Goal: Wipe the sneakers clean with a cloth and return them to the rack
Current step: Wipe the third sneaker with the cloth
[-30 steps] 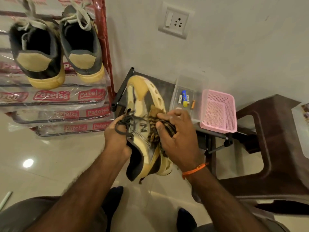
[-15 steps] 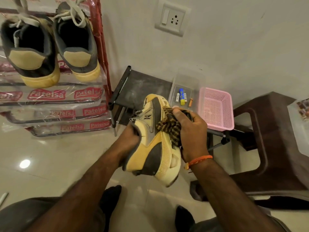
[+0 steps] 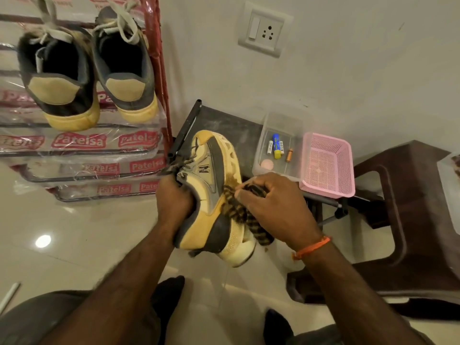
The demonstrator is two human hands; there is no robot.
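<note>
Both hands are working one sneaker [image 3: 211, 195]: the left hand [image 3: 174, 195] is gripping its collar, now turned side-up, while the right hand [image 3: 271, 205], clutching the cloth [image 3: 239, 207], is rubbing lower toward the midsole.

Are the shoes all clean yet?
Not yet. Two sneakers already sit on the rack. The left hand holds a yellow sneaker while the right hand rubs it with a striped cloth. It must still go back.
</note>
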